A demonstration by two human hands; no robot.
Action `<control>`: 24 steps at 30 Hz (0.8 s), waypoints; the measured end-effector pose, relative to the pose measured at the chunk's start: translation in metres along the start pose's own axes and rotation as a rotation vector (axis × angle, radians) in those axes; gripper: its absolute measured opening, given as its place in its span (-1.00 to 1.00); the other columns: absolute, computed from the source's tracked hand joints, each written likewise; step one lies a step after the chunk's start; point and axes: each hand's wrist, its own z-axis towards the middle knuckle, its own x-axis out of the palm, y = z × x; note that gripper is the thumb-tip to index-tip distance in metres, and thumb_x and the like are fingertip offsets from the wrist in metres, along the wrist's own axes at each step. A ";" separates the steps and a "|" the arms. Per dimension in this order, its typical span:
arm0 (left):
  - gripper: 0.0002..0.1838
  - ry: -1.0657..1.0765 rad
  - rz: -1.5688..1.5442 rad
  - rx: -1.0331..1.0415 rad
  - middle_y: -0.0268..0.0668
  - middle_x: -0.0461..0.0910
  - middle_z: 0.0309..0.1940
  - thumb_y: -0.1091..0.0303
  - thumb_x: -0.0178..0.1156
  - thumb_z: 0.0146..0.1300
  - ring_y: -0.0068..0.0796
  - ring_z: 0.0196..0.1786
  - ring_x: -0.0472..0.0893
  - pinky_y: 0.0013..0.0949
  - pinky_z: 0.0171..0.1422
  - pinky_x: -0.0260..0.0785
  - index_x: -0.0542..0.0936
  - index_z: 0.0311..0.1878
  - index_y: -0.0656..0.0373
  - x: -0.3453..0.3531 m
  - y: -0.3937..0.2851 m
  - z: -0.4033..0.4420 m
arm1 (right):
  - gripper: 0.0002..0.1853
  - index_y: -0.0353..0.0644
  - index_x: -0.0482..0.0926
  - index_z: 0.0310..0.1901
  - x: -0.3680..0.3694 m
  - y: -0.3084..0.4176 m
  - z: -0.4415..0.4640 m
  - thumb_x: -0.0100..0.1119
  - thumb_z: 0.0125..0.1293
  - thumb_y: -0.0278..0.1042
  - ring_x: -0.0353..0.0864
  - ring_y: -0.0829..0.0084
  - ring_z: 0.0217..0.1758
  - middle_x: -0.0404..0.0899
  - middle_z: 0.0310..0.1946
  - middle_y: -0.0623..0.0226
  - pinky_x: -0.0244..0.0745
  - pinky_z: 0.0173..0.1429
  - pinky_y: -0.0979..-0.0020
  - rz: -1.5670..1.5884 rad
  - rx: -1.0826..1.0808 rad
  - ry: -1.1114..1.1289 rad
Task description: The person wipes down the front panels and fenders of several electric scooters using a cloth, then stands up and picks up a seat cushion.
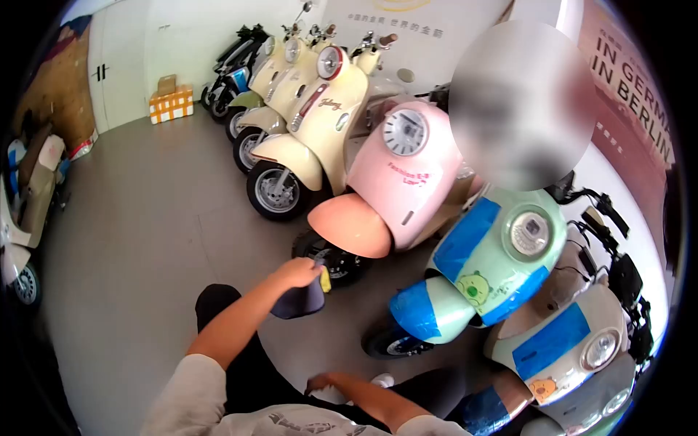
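Note:
My left hand [299, 272] is closed around a dark grey cloth [299, 301] with a yellow patch at its edge. The cloth hangs down in front of the dark front wheel [333, 260] of a pink scooter [407, 171], just below its salmon-coloured fender [350, 225]. Low in the view, my right hand [326, 382] is by my dark trousers; it is small and shadowed, and its finger position is unclear. To the right stands a light green scooter [502, 254] with blue film on its panels and a cartoon face.
Cream scooters [331, 109] line up beyond the pink one. A white scooter with blue film [567, 341] stands at the lower right. Another scooter [36, 196] is on the left. Boxes [171, 105] sit against the far wall. A blurred round patch [523, 105] covers the upper right.

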 end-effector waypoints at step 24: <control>-0.48 0.893 -0.028 -0.174 0.01 0.71 -0.19 -0.10 -0.01 0.48 0.07 -0.06 0.69 0.06 0.04 0.51 0.68 -0.11 0.20 0.057 0.035 0.078 | 0.27 -0.40 0.22 0.39 0.047 -0.024 0.037 0.70 -0.27 0.21 0.54 -0.03 0.26 0.54 0.17 -0.17 0.44 0.35 0.13 0.496 -0.319 0.163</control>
